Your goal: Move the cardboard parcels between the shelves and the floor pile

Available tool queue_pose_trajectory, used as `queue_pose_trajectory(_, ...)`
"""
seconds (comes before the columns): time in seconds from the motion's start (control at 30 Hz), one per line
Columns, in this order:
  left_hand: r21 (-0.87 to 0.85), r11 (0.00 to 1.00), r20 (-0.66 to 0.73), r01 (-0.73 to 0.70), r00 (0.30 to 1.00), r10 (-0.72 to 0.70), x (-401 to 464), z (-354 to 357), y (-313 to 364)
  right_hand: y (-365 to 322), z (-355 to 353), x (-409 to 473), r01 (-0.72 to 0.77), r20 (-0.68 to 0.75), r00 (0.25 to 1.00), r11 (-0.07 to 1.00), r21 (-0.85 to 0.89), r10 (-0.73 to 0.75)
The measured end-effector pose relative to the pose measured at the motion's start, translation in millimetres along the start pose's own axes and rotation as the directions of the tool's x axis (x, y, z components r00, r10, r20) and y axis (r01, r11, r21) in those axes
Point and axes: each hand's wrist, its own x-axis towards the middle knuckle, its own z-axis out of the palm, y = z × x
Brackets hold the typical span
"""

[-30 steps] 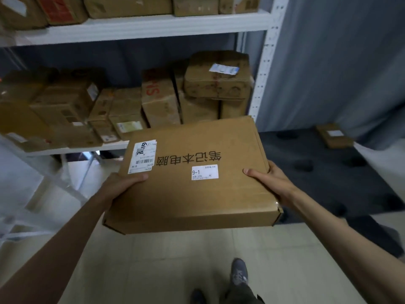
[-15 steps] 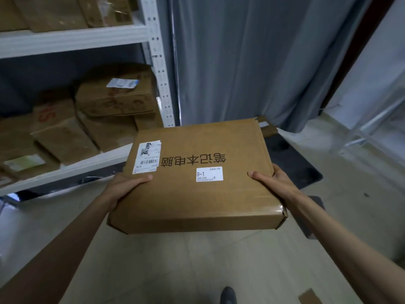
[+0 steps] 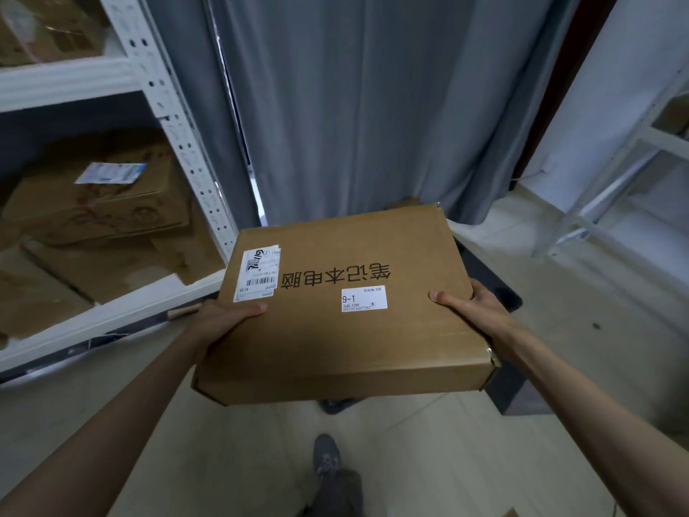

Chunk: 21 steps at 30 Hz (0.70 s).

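Left hand (image 3: 227,322) gripping the flat cardboard parcel (image 3: 346,311) at its left edge, thumb on top. Held level in mid-air above the floor (image 3: 447,460), just right of the white shelves (image 3: 123,311) (more boxes (image 3: 97,214) stacked there). Right hand (image 3: 473,311) clamped on the right edge, thumb over the lid.

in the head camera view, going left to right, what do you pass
Shelf parcels → white shelf upright → left hand → held flat parcel → right hand → second white rack.
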Motion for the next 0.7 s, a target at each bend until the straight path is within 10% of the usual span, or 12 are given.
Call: queue_pose_trajectory(0.7,0.089,0.995,0.138,-0.046,0.99,0.034,203,100,134,-29,-83,204,-0.138,-0.05,0.989,0.987,0.082,0.142)
